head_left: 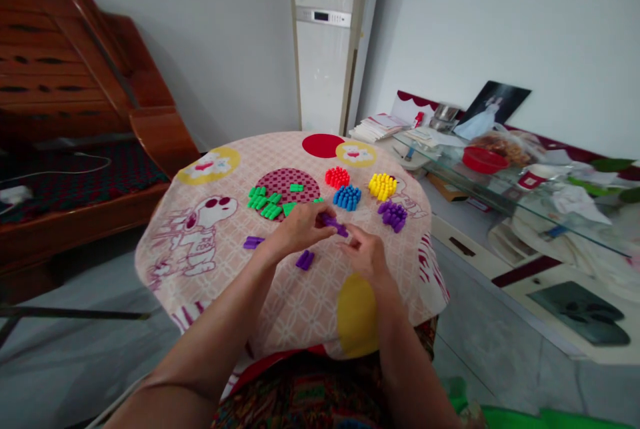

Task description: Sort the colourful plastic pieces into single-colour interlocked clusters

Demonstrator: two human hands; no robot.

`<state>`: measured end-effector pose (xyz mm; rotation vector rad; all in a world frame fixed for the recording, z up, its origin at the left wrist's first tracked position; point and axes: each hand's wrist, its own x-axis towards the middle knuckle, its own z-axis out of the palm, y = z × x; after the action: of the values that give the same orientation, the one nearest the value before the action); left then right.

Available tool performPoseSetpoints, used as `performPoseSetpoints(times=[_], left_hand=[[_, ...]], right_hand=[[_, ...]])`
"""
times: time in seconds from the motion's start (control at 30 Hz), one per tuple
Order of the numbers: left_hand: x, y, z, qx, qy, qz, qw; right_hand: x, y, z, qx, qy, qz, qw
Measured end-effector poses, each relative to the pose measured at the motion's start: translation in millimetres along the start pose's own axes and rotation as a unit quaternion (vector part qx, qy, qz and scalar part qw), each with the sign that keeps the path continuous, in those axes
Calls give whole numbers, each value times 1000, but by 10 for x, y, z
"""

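Observation:
Over the middle of the table, my left hand (303, 228) pinches purple plastic toy pieces (334, 223). At their right end, the fingers of my right hand (367, 252) close on the same purple pieces; my fingers partly hide how they fit together. Small joined groups of purple pieces (305, 260) lie near my left wrist, one of them (253, 242) farther left. Beyond my left hand are several joined green pieces (270, 206). Clusters of red (337, 177), blue (347, 198), yellow (383, 186) and purple pieces (393, 216) stand ahead and to the right.
A patterned cloth (300, 309) covers the round table. On the right, a glass-topped cabinet (480, 176) carries papers, a red bowl (484, 160) and a cup (535, 178). A wooden bench (75, 202) stands at the left, a tall white appliance (323, 62) behind the table.

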<state>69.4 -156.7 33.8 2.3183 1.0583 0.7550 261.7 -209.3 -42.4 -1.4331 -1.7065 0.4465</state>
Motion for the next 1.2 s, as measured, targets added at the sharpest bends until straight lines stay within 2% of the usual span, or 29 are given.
performPoseSetpoints(times=[0.1, 0.2, 0.27, 0.33, 0.47, 0.6, 0.67, 0.83, 0.97, 1.1, 1.2], left_hand=[[93, 76, 51, 3, -3, 4, 1000], [221, 112, 79, -11, 31, 4, 999], [347, 111, 132, -29, 49, 4, 998], [498, 102, 234, -27, 43, 0, 999], [808, 121, 520, 32, 0, -9, 999], [1040, 201, 791, 90, -36, 0, 995], [1113, 232, 913, 98, -43, 1, 994], [1189, 241, 1144, 90, -53, -2, 995], [1183, 234, 1224, 53, -44, -9, 998], [1096, 221, 1197, 20, -25, 5, 999], [956, 170, 1044, 32, -16, 22, 999]], right_hand=[[4, -68, 45, -99, -8, 0, 995], [-8, -10, -4, -176, -8, 34, 984], [-24, 58, -60, -180, -15, 54, 982], [-40, 131, -127, -132, -1, 70, 989], [-61, 315, -302, -1, 120, 87, 989], [-77, 542, -431, 12, 261, 130, 956], [-84, 621, -443, 7, 295, 150, 944], [-90, 649, -413, 18, 290, 148, 945], [-82, 638, -414, 16, 288, 150, 946], [-80, 654, -421, 18, 287, 151, 946], [-90, 661, -417, 25, 286, 152, 946]])
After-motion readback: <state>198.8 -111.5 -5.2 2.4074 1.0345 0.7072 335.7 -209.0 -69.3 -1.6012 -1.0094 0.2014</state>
